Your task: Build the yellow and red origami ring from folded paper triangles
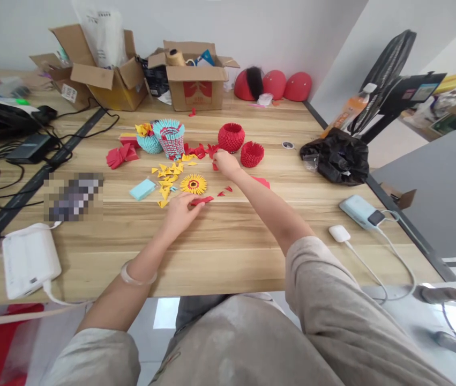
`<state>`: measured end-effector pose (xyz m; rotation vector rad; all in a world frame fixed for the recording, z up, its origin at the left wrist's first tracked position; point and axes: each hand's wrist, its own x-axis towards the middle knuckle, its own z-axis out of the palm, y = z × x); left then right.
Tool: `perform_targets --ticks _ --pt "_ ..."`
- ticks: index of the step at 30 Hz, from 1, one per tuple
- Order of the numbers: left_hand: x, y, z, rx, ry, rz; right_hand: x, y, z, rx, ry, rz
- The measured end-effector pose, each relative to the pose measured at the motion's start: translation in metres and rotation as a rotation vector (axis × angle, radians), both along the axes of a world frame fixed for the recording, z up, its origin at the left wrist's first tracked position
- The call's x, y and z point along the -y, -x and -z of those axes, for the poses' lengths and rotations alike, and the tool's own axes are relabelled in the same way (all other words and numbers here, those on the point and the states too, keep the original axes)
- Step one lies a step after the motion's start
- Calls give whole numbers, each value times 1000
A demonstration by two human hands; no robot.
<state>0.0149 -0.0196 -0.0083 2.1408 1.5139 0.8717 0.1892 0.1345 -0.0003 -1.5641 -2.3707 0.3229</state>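
My left hand (182,210) pinches a short red strip of stacked folded paper pieces (202,201) just above the table. Farther forward, my right hand (226,162) reaches into a pile of red folded paper pieces (198,151), its fingers closed at a red piece, partly hidden by the hand. Between the hands lies a round yellow paper flower disc (193,184) with a dark centre. Loose yellow paper triangles (167,177) are scattered to its left. Two small red bowls of folded paper, a larger one (231,138) and a smaller one (252,154), stand beyond my right hand.
A blue-and-red paper vase (170,140) and a light-blue paper pot (149,140) stand behind the yellow pieces. A light-blue packet (142,189) lies left. Open cardboard boxes (195,80) line the back. At right are a black bag (338,158) and a power bank (361,210).
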Motion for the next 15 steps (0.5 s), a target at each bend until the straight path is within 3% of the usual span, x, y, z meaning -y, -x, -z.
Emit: perform_targets --ticks 3,6,10,13,15 --pt "6 -7 -3 310 64 -103 46 -1 -3 -277 -26 -12" --pt "17 -19 -7 685 325 -69 113 -10 0 -680 176 -62" --pt "31 -33 -9 711 610 66 179 -25 6 -1039 459 -10" --pt "36 -38 -7 728 684 80 196 -32 9 -1140 528 0" --pt "38 -39 -6 775 716 58 198 -35 11 -1131 468 -6"
